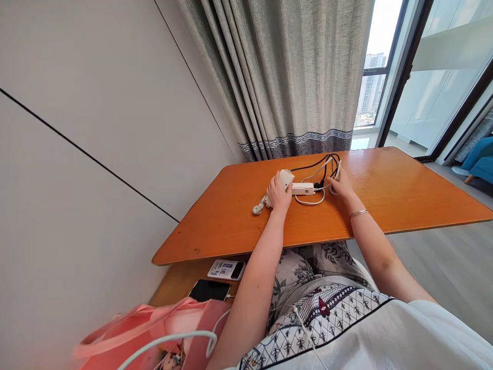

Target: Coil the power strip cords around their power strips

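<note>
Pink bag (pixel 154 329) lies nearest, left. On the tabletop (pixel 404 190), a white power strip (pixel 296 187) is pinned under the closed left hand (pixel 279 194); cables (pixel 327 167) are pinched by the right hand (pixel 339 184) (apparently steadying both ends).

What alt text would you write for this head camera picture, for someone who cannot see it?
A seated person's left hand rests on a white power strip on an orange wooden table, while the right hand touches a tangle of black and white cables. Grey curtains hang behind; two phones lie on a lower shelf beside a pink bag.
</note>
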`<move>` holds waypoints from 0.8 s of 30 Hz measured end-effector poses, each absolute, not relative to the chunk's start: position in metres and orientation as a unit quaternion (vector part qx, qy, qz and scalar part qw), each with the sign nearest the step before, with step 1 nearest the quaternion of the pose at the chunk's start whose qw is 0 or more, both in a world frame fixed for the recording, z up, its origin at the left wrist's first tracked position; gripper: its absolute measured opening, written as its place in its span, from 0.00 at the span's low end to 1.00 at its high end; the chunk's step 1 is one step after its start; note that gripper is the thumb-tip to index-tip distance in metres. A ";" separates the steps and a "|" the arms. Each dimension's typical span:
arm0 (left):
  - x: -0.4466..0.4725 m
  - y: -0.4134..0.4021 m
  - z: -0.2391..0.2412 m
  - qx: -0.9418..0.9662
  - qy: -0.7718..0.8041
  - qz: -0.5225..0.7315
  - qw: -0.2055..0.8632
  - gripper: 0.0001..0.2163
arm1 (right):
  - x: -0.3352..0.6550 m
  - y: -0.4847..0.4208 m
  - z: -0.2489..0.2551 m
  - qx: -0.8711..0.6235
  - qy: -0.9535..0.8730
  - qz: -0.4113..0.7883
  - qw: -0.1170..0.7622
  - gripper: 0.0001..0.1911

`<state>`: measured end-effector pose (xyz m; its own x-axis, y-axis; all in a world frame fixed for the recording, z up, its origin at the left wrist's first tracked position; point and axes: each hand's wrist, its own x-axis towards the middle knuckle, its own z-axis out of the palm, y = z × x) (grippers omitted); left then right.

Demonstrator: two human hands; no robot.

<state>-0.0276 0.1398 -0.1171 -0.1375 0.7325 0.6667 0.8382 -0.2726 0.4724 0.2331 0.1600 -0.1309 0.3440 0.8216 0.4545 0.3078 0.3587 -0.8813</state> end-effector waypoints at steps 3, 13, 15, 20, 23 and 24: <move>-0.034 0.142 -0.117 -0.643 -0.612 -0.456 0.061 0.27 | 0.238 0.168 -0.136 -0.513 -0.456 0.275 0.674 0.21; -0.041 0.144 -0.116 -0.604 -0.624 -0.493 0.054 0.25 | 0.259 0.170 -0.134 -0.559 -0.311 0.210 0.740 0.19; -0.038 0.143 -0.114 -0.599 -0.599 -0.529 0.052 0.27 | 0.254 0.163 -0.129 -0.570 -0.302 0.175 0.744 0.25; -0.025 0.142 -0.104 -0.617 -0.507 -0.601 0.026 0.32 | 0.228 0.138 -0.109 -0.535 -0.441 -0.015 0.720 0.22; -0.017 0.144 -0.090 -0.640 -0.470 -0.607 0.011 0.32 | 0.218 0.136 -0.085 -0.483 -0.538 -0.052 0.689 0.22; -0.015 0.145 -0.084 -0.652 -0.456 -0.606 0.007 0.32 | 0.216 0.138 -0.074 -0.465 -0.568 -0.051 0.677 0.24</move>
<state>-0.0155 0.1451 -0.0835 -0.1489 0.5867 0.7960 0.6028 -0.5843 0.5434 0.2164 0.1381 -0.0737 0.3501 0.4594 0.8163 0.5975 0.5616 -0.5723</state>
